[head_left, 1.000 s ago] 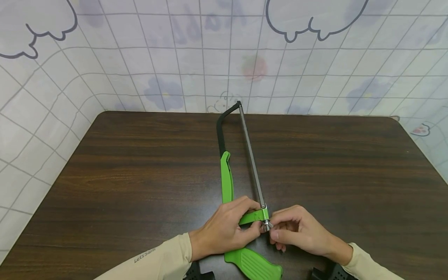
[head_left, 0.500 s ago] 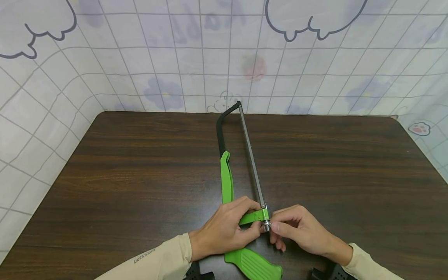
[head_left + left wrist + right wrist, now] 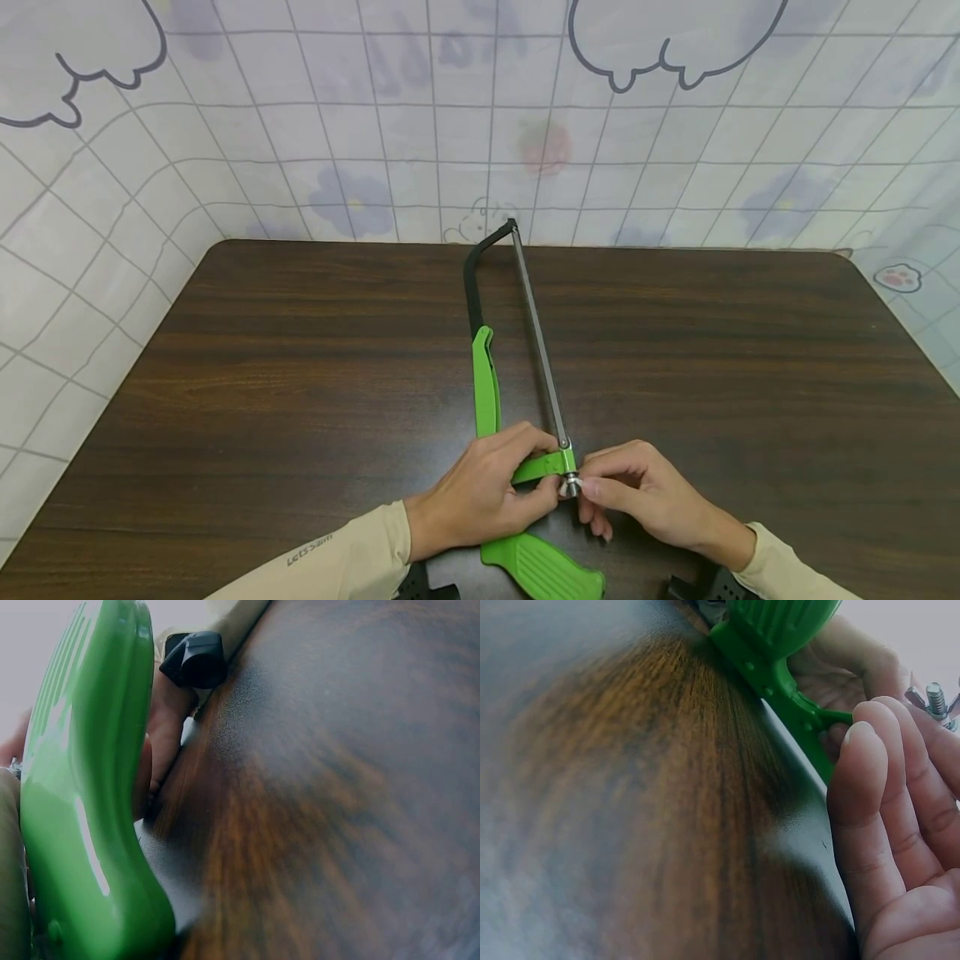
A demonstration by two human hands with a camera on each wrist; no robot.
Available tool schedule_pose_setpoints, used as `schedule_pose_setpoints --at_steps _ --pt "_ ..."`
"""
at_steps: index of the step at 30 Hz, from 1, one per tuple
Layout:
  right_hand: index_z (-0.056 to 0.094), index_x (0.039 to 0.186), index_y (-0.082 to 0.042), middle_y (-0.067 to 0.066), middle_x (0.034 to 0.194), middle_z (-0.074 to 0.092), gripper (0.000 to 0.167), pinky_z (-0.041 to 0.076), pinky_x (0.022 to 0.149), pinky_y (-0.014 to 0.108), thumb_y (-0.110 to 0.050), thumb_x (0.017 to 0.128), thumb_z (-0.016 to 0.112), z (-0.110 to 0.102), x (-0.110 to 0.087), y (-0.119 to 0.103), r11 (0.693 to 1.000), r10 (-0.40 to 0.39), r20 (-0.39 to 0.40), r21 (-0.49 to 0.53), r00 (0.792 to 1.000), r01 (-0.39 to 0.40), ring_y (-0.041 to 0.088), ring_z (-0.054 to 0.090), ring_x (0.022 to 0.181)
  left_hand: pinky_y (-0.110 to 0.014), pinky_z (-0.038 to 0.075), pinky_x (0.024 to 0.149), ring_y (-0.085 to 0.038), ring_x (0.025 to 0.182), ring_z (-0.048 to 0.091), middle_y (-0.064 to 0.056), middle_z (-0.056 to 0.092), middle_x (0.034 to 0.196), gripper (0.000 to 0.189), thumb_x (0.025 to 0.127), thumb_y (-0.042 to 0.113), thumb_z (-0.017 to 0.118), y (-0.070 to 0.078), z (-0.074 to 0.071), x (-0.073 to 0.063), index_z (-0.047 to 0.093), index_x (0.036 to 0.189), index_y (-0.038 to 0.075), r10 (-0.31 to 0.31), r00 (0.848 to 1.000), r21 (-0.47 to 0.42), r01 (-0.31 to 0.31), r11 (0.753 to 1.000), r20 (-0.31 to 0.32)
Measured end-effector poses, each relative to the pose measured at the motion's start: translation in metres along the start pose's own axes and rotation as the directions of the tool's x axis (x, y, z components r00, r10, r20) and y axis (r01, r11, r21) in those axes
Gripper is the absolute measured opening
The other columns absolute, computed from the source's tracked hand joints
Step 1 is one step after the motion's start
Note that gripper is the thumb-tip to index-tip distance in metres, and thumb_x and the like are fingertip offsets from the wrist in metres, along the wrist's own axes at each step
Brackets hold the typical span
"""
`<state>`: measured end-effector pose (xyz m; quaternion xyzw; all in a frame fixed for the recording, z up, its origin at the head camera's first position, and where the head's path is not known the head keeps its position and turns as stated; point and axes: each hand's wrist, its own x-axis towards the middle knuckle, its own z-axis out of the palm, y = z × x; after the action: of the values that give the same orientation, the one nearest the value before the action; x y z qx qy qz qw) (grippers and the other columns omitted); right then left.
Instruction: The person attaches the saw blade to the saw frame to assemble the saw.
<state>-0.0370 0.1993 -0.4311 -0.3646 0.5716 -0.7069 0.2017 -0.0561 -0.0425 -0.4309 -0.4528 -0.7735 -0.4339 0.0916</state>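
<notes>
A hacksaw (image 3: 487, 387) with a green and black frame lies on the dark wooden table, its far end at the back edge. Its grey blade (image 3: 537, 333) runs along the right side. My left hand (image 3: 487, 487) grips the green arm at the near end of the blade, the thumb beside the metal wing nut (image 3: 571, 486). From the right, the thumb and forefinger of my right hand (image 3: 648, 492) pinch a wing of that nut. In the right wrist view the threaded bolt (image 3: 934, 697) sticks out between the wings. The green handle (image 3: 94, 795) fills much of the left wrist view.
The brown table (image 3: 300, 358) stretches out on both sides of the saw. Behind it hangs a white sheet (image 3: 465, 125) with a grid and printed figures. Black wrist camera mounts (image 3: 427, 583) show at the near edge.
The wing nut has turned, its wings standing at different angles in each frame. The right thumb has shifted slightly at it. The left hand and the saw have stayed in place.
</notes>
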Motion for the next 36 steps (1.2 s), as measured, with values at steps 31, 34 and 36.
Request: schedule_pose_setpoints --at_steps 31,34,36 --pt "0.064 0.097 0.013 0.029 0.08 0.057 0.03 0.058 0.054 0.036 0.02 0.099 0.036 -0.0016 0.0008 -0.0008 1.0 -0.016 0.018 0.01 1.0 0.016 0.037 0.054 0.058 -0.004 0.046 0.074 0.0 0.079 0.056 0.003 0.068 0.1 0.023 0.093 0.008 0.067 0.0006 0.0002 0.001 0.064 0.116 0.012 0.0 1.0 0.002 0.0 1.0 -0.011" --pt "0.064 0.098 0.014 0.029 0.08 0.057 0.028 0.058 0.054 0.036 0.02 0.099 0.036 -0.0014 0.0008 -0.0006 1.0 -0.013 0.017 0.02 1.0 0.013 0.037 0.053 0.058 -0.004 0.046 0.074 0.0 0.079 0.056 0.003 0.068 0.1 0.023 0.093 0.009 0.067 0.0006 0.0002 0.0011 0.064 0.116 0.012 0.004 1.0 0.004 -0.004 1.0 -0.012" --pt "0.064 0.099 0.015 0.029 0.081 0.056 0.027 0.058 0.054 0.036 0.02 0.099 0.037 -0.0012 0.0008 -0.0006 1.0 -0.013 0.015 0.026 1.0 0.012 0.037 0.053 0.058 -0.004 0.046 0.074 0.0 0.078 0.055 0.003 0.067 0.099 0.022 0.093 0.009 0.067 0.0005 0.0002 0.001 0.064 0.115 0.012 0.007 1.0 0.004 -0.007 1.0 -0.013"
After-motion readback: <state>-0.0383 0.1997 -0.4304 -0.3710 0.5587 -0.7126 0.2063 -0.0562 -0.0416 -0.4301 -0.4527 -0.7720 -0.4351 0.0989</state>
